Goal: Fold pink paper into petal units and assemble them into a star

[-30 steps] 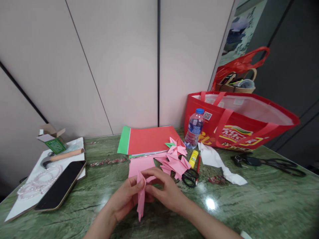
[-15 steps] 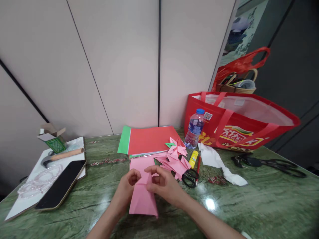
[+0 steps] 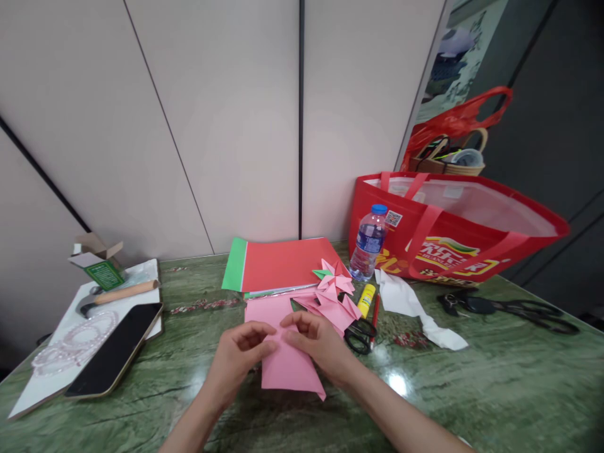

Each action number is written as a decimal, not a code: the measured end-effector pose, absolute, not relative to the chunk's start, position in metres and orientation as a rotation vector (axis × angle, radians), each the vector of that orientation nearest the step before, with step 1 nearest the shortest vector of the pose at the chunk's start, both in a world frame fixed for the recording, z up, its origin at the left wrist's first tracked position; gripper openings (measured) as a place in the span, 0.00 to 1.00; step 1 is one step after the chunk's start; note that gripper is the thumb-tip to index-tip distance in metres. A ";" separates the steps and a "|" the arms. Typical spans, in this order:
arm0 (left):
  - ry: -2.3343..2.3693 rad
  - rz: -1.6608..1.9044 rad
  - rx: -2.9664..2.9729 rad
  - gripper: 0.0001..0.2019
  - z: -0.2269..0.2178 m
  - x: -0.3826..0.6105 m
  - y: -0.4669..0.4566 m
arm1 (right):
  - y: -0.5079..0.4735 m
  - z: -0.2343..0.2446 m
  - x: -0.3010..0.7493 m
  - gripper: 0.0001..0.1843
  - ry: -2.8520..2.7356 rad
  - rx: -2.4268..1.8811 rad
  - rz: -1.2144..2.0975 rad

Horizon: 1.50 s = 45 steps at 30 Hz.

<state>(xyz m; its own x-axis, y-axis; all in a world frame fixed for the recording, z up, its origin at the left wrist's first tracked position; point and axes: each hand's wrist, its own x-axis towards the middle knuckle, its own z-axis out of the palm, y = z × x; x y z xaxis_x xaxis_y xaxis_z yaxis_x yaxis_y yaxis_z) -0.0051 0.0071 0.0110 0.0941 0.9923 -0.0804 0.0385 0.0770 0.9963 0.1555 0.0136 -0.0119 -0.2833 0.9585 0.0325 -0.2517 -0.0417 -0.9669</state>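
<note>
A folded piece of pink paper [image 3: 289, 368] is held between both hands, its wide lower edge pointing toward me. My left hand [image 3: 238, 349] pinches its upper left edge with thumb and fingers. On the upper right, my right hand [image 3: 316, 343] pinches the same paper, the fingertips of both hands close together. Just beyond the hands lies a stack of pink paper sheets [image 3: 264, 308], partly covered by them. Folded pink paper pieces [image 3: 337, 311] and a pink paper flower with a green point [image 3: 335, 277] rest to the right of the stack.
Red and green sheets [image 3: 287, 264] lie by the wall. To the right are a glue stick [image 3: 367, 301], black-handled scissors [image 3: 361, 336], a red pencil [image 3: 376, 311], a water bottle [image 3: 369, 245], a tissue [image 3: 406, 299] and a red bag [image 3: 453, 233]. A phone [image 3: 116, 352] and hammer [image 3: 123, 294] lie left.
The pink paper has swung to the right and flattened out, its lower edge now farther right. My left hand has moved its fingertips in to the paper's top, near my right hand's.
</note>
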 end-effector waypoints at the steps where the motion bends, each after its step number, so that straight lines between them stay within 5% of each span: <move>1: 1.208 1.064 1.226 0.10 0.011 -0.005 0.007 | 0.014 -0.012 0.156 0.17 -1.196 -0.867 1.537; 23: 1.300 1.123 1.861 0.07 0.008 -0.006 0.005 | 0.015 -0.019 0.155 0.24 -0.874 -0.730 1.811; 45: 1.196 0.941 2.073 0.08 0.014 -0.010 0.005 | 0.014 -0.020 0.151 0.17 -1.036 -0.915 1.616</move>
<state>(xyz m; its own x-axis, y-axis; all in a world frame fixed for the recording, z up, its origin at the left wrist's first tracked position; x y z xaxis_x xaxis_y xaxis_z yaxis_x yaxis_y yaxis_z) -0.0101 0.0054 0.0144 0.3554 0.8879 0.2921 0.4928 -0.4435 0.7486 0.1513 0.0137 -0.0196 -0.2450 0.9657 -0.0861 -0.3251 -0.1655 -0.9311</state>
